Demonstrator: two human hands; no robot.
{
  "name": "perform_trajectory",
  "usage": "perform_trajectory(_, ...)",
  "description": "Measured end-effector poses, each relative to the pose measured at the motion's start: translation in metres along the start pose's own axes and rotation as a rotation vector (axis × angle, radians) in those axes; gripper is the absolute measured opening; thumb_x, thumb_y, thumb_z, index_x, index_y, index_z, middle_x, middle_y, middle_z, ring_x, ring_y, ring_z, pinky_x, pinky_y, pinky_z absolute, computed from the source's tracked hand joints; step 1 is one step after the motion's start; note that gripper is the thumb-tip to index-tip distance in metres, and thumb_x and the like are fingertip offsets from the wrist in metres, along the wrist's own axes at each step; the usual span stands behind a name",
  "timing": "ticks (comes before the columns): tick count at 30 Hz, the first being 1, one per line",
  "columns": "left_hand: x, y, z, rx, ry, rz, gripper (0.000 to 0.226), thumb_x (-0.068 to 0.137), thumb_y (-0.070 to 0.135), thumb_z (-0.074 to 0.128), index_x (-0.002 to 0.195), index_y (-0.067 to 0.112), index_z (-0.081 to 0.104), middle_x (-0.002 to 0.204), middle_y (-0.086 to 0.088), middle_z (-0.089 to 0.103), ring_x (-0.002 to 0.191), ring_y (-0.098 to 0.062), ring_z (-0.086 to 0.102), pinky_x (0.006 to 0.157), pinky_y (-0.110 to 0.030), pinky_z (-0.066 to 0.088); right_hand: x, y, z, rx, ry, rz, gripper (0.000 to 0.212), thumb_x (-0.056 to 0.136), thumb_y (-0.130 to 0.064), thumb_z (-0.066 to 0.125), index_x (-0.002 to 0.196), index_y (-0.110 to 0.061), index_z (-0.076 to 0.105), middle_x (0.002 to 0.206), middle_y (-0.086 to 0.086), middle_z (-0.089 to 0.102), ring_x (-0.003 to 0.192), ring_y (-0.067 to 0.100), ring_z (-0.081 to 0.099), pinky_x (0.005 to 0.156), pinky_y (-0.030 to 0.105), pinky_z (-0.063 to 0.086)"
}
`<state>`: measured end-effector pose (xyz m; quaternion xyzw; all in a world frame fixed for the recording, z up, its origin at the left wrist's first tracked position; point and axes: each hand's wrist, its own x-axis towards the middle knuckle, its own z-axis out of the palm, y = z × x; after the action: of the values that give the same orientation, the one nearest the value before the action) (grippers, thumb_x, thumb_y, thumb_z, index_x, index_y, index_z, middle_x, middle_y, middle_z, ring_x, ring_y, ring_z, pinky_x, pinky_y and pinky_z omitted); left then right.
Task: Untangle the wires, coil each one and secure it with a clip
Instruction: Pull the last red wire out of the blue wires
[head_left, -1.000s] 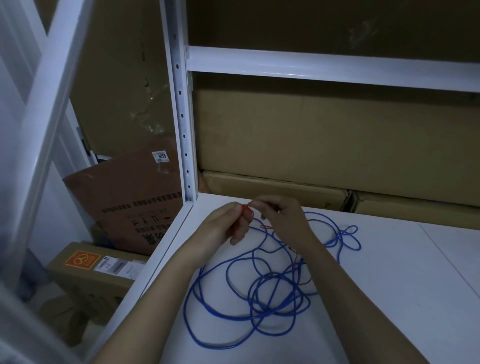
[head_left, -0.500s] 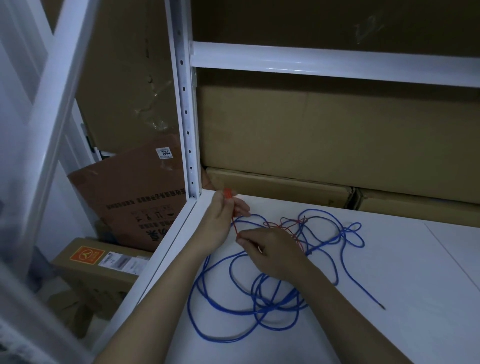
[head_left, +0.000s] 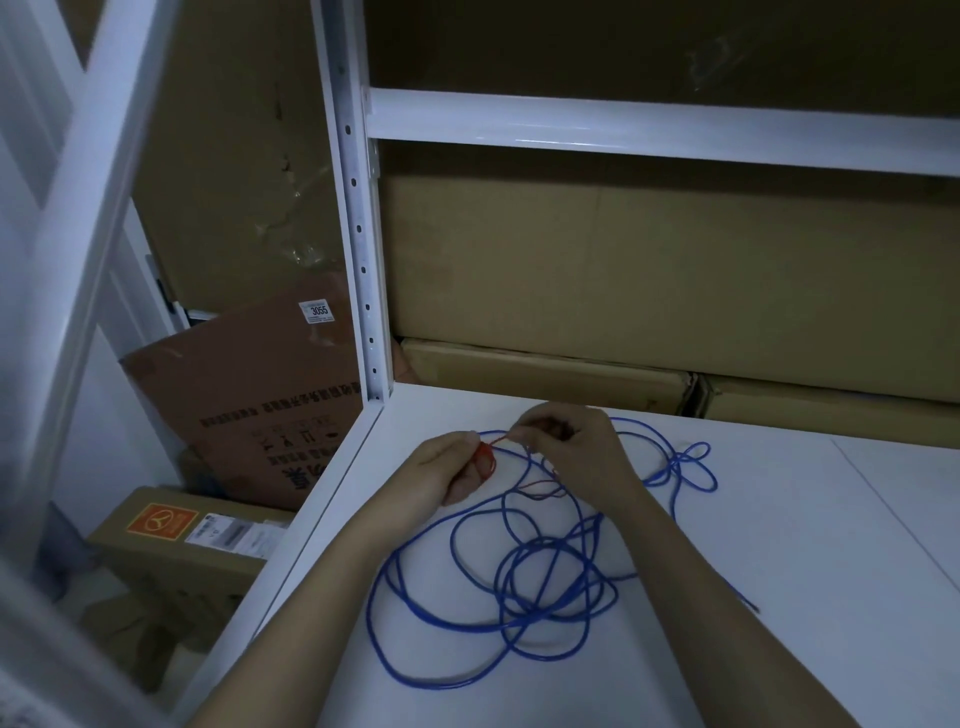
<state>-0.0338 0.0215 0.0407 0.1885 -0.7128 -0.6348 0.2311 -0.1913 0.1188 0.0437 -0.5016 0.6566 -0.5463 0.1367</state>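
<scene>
Brown cardboard boxes (head_left: 171, 551) lower left, beside white metal shelf upright (head_left: 358, 249). Centre frame: left hand (head_left: 447, 470) clenched on small coil of thin red wire (head_left: 485, 460); right hand (head_left: 576, 449) pinching same red wire just right. Tangled blue wire (head_left: 519, 587) sprawled loose on white counter (head_left: 779, 545), below and right of hands.

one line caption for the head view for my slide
Left hand holds a small red wire coil while the right hand pinches its strand above the tangled blue wire on a white shelf.
</scene>
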Motion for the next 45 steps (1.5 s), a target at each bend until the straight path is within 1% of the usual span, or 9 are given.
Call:
perform_trajectory(4,-0.003,0.006,-0.003,-0.274,0.003,0.068,0.048,0.104,0.014,0.027,0.063,0.011,0.052,0.052,-0.002,0.042,0.050,-0.012,0.036,0.057,-0.021,0.033,-0.006,0.015,0.008,-0.038,-0.033,0.074,0.014,0.093,-0.015,0.060,0.087,-0.023,0.070,0.061,-0.005,0.064,0.059,0.009,0.057,0.063,0.021,0.048)
perform_trajectory(9,0.007,0.017,0.005,-0.536,0.096,0.111,0.030,0.103,0.009,0.027,0.094,0.002,0.054,0.070,-0.001,0.067,0.067,-0.012,0.065,0.071,-0.025,0.051,-0.018,0.016,0.035,-0.043,-0.206,0.137,0.021,0.098,-0.029,0.052,0.111,-0.031,0.068,0.058,-0.005,0.063,0.058,0.013,0.055,0.064,0.034,0.049)
perform_trajectory(11,0.014,0.016,0.006,-0.445,0.165,0.159,0.028,0.104,0.006,0.024,0.108,-0.004,0.050,0.087,-0.006,0.071,0.079,-0.011,0.069,0.076,-0.019,0.052,-0.023,0.012,0.039,-0.092,-0.281,0.114,0.025,0.099,-0.031,0.050,0.117,-0.026,0.067,0.061,-0.005,0.063,0.060,0.010,0.058,0.068,0.028,0.050)
perform_trajectory(14,0.019,0.009,0.006,-0.235,0.289,0.226,0.023,0.104,0.005,0.024,0.107,0.005,0.047,0.105,-0.007,0.066,0.093,-0.009,0.067,0.087,-0.017,0.049,-0.028,0.004,0.041,-0.235,-0.360,0.005,0.018,0.099,-0.034,0.049,0.094,-0.035,0.066,0.062,-0.007,0.061,0.060,0.006,0.059,0.066,0.024,0.049)
perform_trajectory(19,0.018,-0.006,-0.006,0.323,0.289,0.260,0.015,0.105,0.021,0.029,0.103,0.029,0.042,0.111,0.007,0.063,0.102,-0.010,0.062,0.087,-0.027,0.047,-0.029,-0.002,0.030,-0.159,-0.242,-0.013,0.019,0.095,-0.025,0.056,0.082,-0.031,0.068,0.057,-0.001,0.060,0.052,0.013,0.052,0.056,0.029,0.046)
perform_trajectory(27,0.005,0.001,-0.007,0.677,0.077,0.150,0.024,0.102,0.039,0.032,0.087,0.024,0.044,0.072,0.007,0.057,0.062,-0.003,0.050,0.065,-0.028,0.042,-0.006,-0.010,0.007,-0.314,-0.002,-0.181,0.007,0.090,-0.027,0.065,0.088,-0.023,0.071,0.074,-0.017,0.059,0.069,0.001,0.052,0.064,0.013,0.037)
perform_trajectory(35,0.000,0.019,-0.002,0.154,-0.068,0.075,0.036,0.103,0.025,0.038,0.074,0.010,0.054,0.051,0.010,0.043,0.049,-0.006,0.034,0.052,-0.016,0.029,0.008,-0.007,-0.001,-0.166,0.123,-0.148,0.018,0.087,-0.024,0.067,0.078,-0.040,0.066,0.083,-0.009,0.067,0.075,0.009,0.056,0.066,0.021,0.043)
perform_trajectory(39,0.002,0.031,0.001,-0.112,0.016,0.164,0.044,0.105,0.023,0.030,0.065,0.010,0.042,0.052,0.002,0.038,0.052,-0.012,0.031,0.054,-0.018,0.032,-0.002,-0.007,0.015,-0.013,0.099,-0.036,0.014,0.094,-0.019,0.059,0.088,-0.024,0.070,0.085,-0.015,0.066,0.077,-0.003,0.059,0.069,0.011,0.043)
perform_trajectory(45,0.015,0.034,0.005,-0.548,0.173,0.160,0.026,0.104,0.009,0.029,0.099,0.004,0.054,0.068,0.002,0.064,0.063,-0.010,0.061,0.066,-0.018,0.051,-0.020,0.001,0.042,-0.192,-0.135,0.029,0.028,0.101,-0.032,0.044,0.115,-0.022,0.066,0.062,-0.007,0.053,0.053,0.003,0.048,0.056,0.020,0.039)
